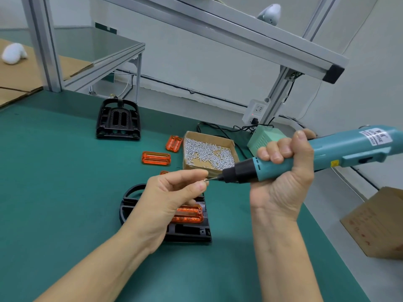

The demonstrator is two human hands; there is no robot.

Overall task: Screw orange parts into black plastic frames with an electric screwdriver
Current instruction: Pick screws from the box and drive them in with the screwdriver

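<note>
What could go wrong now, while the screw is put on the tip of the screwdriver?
The screw, pinched by the left hand in mid-air, could slip and fall onto the black frame or green mat. If the screwdriver in the right hand starts, its bit could nick the fingertips.

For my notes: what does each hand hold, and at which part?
Right hand grips the electric screwdriver around its front barrel. Left hand pinches a small screw in its fingers, at the bit tip.
</note>
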